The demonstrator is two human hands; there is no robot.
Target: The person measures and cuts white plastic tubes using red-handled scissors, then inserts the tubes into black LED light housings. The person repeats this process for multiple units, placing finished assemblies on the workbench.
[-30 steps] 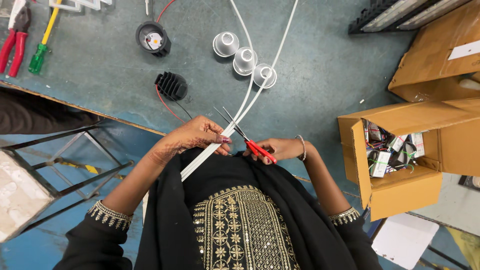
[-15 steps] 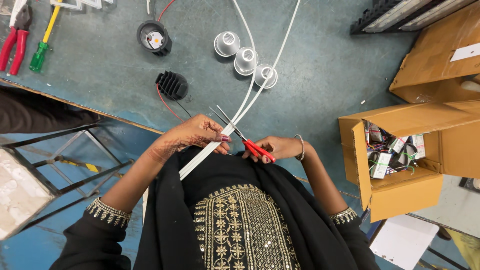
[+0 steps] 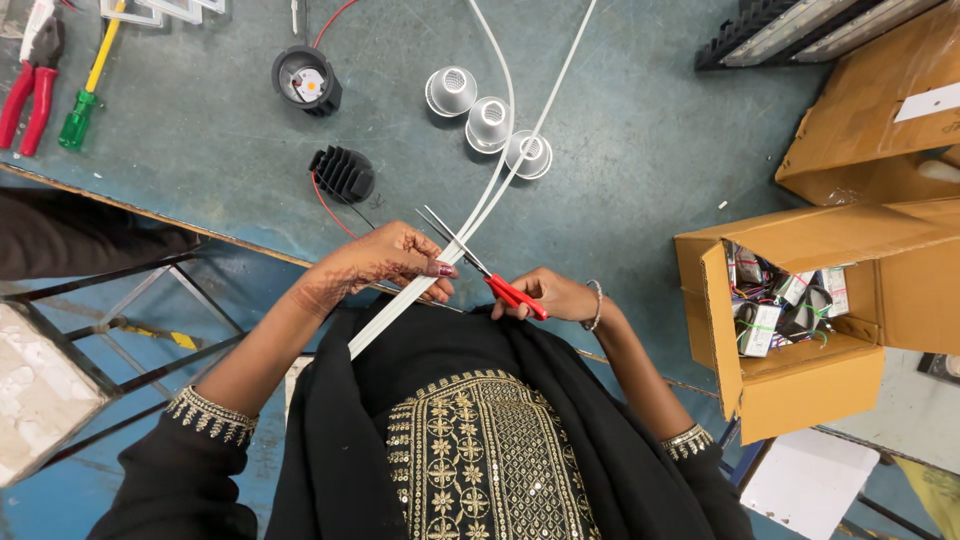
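My left hand (image 3: 385,265) pinches the flat white plastic strips (image 3: 480,208) mid-frame; my right hand (image 3: 555,297) grips red-handled scissors (image 3: 480,268); I'd cut squarely.

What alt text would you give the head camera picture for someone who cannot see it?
Seen from above, a person's left hand holds white cables while the right hand works red-handled scissors, blades open at the cables. On the blue-grey table lie three silver lamp cups and a black finned heat sink; an open cardboard box of parts stands right.
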